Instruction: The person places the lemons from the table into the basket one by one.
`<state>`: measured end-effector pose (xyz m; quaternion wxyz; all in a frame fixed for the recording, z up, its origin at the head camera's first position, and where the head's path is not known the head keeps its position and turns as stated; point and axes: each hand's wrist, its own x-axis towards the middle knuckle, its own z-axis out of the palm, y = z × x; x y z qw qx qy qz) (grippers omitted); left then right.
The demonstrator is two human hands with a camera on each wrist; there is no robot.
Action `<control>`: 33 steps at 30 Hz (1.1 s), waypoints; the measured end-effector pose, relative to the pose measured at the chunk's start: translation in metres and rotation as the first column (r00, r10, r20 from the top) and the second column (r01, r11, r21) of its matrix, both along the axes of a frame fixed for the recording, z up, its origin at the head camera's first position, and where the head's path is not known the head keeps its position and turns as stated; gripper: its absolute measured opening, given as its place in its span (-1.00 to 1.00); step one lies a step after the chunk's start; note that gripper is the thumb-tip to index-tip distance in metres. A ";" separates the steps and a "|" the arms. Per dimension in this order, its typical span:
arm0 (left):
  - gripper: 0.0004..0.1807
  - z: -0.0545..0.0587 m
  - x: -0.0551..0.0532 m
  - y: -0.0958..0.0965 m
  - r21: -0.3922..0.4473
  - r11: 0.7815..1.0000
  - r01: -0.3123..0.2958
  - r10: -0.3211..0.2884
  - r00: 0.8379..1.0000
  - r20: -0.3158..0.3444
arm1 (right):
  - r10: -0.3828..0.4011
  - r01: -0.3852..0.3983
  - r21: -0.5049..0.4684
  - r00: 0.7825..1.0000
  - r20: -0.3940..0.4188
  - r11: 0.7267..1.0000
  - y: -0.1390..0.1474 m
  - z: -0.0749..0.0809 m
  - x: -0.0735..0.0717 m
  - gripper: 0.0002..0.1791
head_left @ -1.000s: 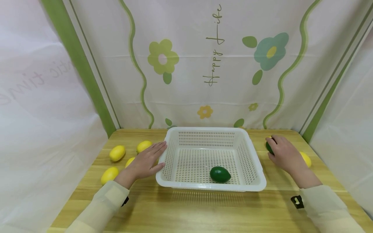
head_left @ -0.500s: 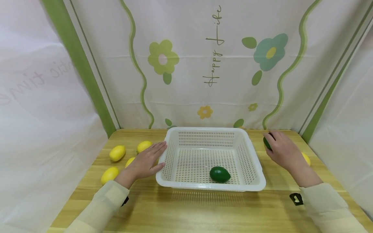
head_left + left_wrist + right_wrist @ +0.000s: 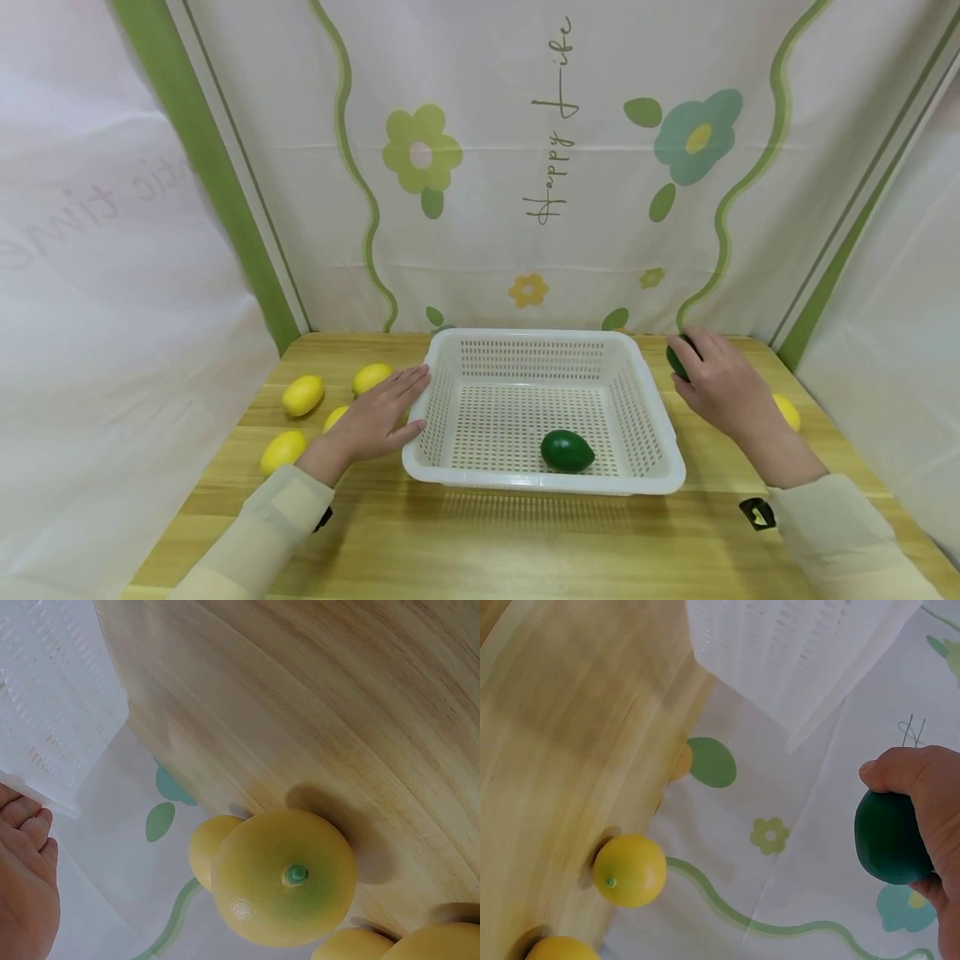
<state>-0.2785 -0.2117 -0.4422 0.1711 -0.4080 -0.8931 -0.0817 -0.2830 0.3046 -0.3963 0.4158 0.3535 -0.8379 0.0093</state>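
Observation:
My right hand (image 3: 723, 387) grips a dark green avocado (image 3: 675, 360) beyond the basket's right side. In the right wrist view, thumb and fingers wrap this avocado (image 3: 891, 838), which is lifted above the table. A white perforated plastic basket (image 3: 543, 481) stands mid-table. On its bottom, near the front wall, lies another dark green avocado (image 3: 567, 451), tip to the right. My left hand (image 3: 372, 421) rests against the basket's left rim, fingers extended, holding nothing. Its fingertips (image 3: 37, 823) show right at the basket edge in the left wrist view.
Several yellow lemons lie left of the basket, among them a lemon (image 3: 303, 395) at the back and one (image 3: 283, 452) nearer. Behind my right wrist shows another lemon (image 3: 786, 412); the right wrist view has two there. A printed curtain (image 3: 480, 208) hangs behind the wooden table (image 3: 525, 558).
My right hand has raised the avocado and carried it slightly left and away from me, towards the basket's far right corner. My left hand and the basket stay in place.

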 end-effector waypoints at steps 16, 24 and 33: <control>-0.26 0.000 0.001 0.001 0.026 1.000 0.015 -0.014 0.999 -0.032 | 0.075 -0.074 0.022 0.996 -0.057 0.997 -0.035 0.011 0.005 -0.31; -0.26 0.000 0.002 0.002 0.016 1.000 0.008 -0.007 1.000 -0.028 | 0.099 -0.098 0.032 0.995 -0.031 0.995 -0.050 0.012 0.007 -0.32; -0.26 -0.003 -0.001 0.000 -0.010 1.000 -0.013 0.013 1.000 0.011 | 0.112 -0.112 0.047 0.994 0.011 0.993 -0.064 0.011 0.007 -0.34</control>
